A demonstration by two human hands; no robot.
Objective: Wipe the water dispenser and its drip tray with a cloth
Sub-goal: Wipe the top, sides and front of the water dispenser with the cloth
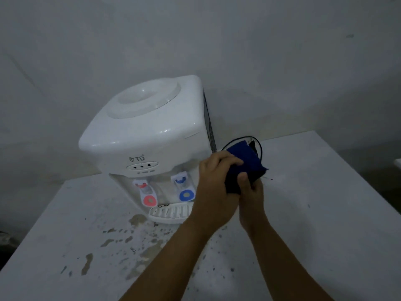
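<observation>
A white water dispenser (149, 129) stood on a stained white bench (65, 246) against a grey wall (195, 35), and everything else lay in relation to it. Its front carried the letters "TD" beside a small logo, above a panel of three dark dots; smaller marks beneath were too blurred to read. Below hung a red tap (147, 193) on the dispenser's left side and a blue tap (184, 187) on its right, over the white slotted drip tray (171, 213) at its foot. Just right of the dispenser's front corner, the left hand (217, 179) and the right hand (251, 187) both gripped a folded blue cloth (246, 161), fingers curled round it. Behind the cloth a black cord (259, 146) looped beside the dispenser's back.
</observation>
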